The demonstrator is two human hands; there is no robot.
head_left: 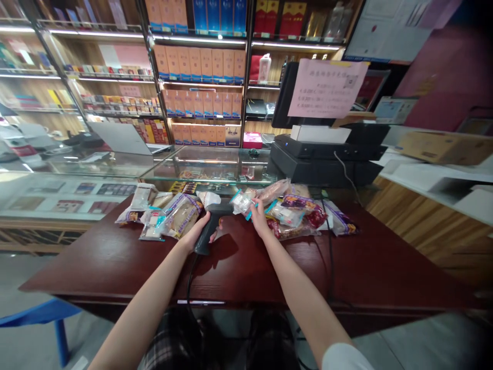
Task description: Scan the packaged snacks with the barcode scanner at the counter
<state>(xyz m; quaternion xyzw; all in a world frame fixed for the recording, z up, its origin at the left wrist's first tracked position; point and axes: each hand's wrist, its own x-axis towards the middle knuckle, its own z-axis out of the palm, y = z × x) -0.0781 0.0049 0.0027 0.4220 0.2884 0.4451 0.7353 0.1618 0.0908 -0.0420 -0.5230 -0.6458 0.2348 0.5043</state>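
My left hand (pixel 201 229) is wrapped round the grip of a dark handheld barcode scanner (pixel 213 223), its head pointing right over the dark red counter (pixel 115 267). My right hand (pixel 258 216) pinches a small clear snack packet with blue edges (pixel 242 201) right in front of the scanner head. To the left lies a pile of packaged breads and snacks (pixel 175 215). Another heap of snack packets (pixel 298 211) lies to the right of my right hand.
A black cash register with a monitor and a pink paper notice (pixel 325 144) stands at the back right, its cables running down the counter. Glass display cases (pixel 208 167) and stocked shelves are behind. A blue stool (pixel 46 314) stands at the lower left.
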